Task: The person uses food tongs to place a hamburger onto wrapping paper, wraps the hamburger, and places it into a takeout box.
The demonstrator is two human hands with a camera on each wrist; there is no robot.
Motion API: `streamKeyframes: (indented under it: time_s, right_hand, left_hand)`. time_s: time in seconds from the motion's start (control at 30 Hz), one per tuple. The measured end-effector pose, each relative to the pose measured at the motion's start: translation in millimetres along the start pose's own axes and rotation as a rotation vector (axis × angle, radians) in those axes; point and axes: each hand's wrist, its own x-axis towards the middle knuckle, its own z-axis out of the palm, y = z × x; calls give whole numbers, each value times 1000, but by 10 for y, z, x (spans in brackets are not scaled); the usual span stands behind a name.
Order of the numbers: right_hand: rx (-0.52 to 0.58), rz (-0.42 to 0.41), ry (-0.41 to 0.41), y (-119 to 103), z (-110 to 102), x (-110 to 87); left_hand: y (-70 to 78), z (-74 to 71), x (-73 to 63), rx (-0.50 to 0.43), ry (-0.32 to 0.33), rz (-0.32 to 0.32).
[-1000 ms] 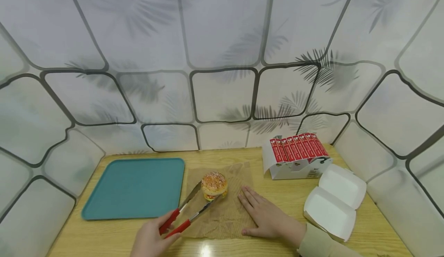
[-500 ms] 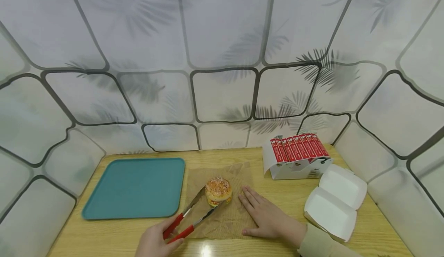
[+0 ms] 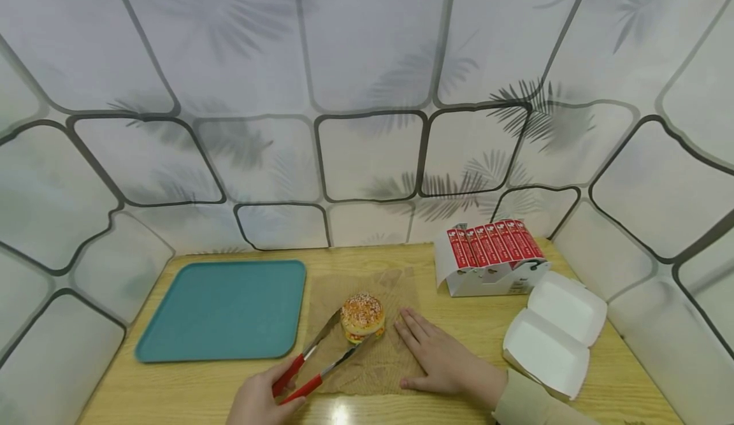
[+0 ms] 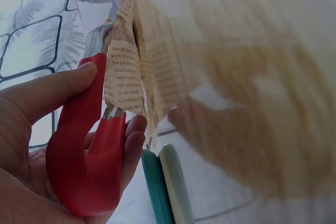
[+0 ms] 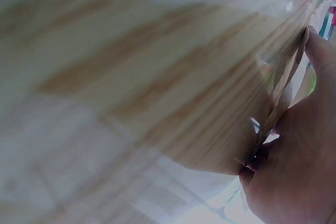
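Observation:
My left hand (image 3: 262, 398) grips the red handles of metal tongs (image 3: 304, 383), as the left wrist view also shows. The tongs' two arms reach to either side of a sesame-topped burger (image 3: 362, 316). It rests upright on a sheet of brown printed paper (image 3: 373, 377) lying on the wooden table. Flat on the right part of that paper lies my right hand (image 3: 438, 356), fingers straight, thumb apart from them. In the right wrist view my right hand (image 5: 299, 166) appears at the paper's edge, and the table fills most of the frame.
On the left lies a teal tray (image 3: 226, 310). At the back right stands a white carton (image 3: 487, 281) packed with red-topped boxes (image 3: 496, 243). An unfolded white takeaway box (image 3: 553, 342) lies to the right of my right hand. A patterned wall (image 3: 367, 157) encloses the table behind.
The burger has moved a little right and toward me on the paper, the tongs and my left hand shifting right with it. My right hand has stayed in place.

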Motion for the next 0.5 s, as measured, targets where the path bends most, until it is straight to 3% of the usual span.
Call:
streamKeyframes:
  time_s: [0.5]
  right_hand:
    - [4,-2,0,17,17,2]
  left_hand:
    - [5,-2,16,-4,12,-46]
